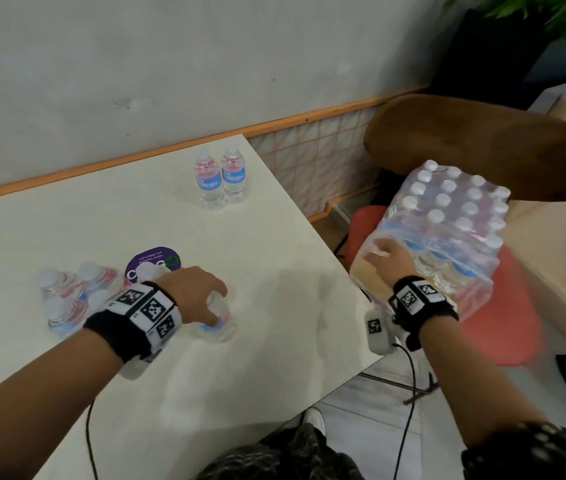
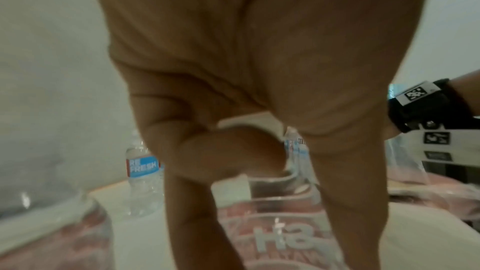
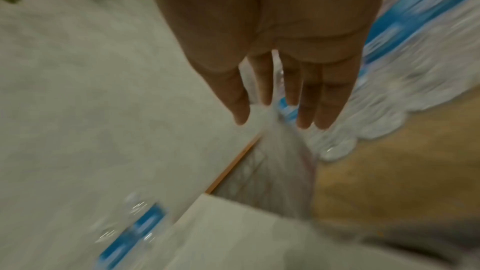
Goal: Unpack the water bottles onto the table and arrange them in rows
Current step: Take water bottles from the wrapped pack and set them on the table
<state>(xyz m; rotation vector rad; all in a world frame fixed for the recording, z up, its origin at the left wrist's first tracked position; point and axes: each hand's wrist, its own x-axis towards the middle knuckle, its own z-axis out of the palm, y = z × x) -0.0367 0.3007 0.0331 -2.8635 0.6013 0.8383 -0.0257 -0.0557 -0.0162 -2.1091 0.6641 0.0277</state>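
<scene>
On the white table (image 1: 274,237) my left hand (image 1: 215,306) grips a clear water bottle (image 1: 219,323) from above, fingers curled round its top; in the left wrist view the bottle (image 2: 283,239) stands under the hand (image 2: 233,89). Two bottles (image 1: 220,176) stand side by side at the far edge, one of them (image 2: 142,171) also showing in the left wrist view. Several more bottles (image 1: 66,296) cluster at the left. The shrink-wrapped pack (image 1: 447,223) sits tilted on a red chair. My right hand (image 1: 387,252) touches its near side with straight fingers (image 3: 306,98) against the wrap (image 3: 415,48).
A purple round sticker (image 1: 156,263) lies on the table behind my left hand. The red chair (image 1: 503,327) stands right of the table's edge, with a brown round seat back (image 1: 482,143) behind it. Cables hang from both wrists. A plant (image 1: 551,15) fills the far right corner.
</scene>
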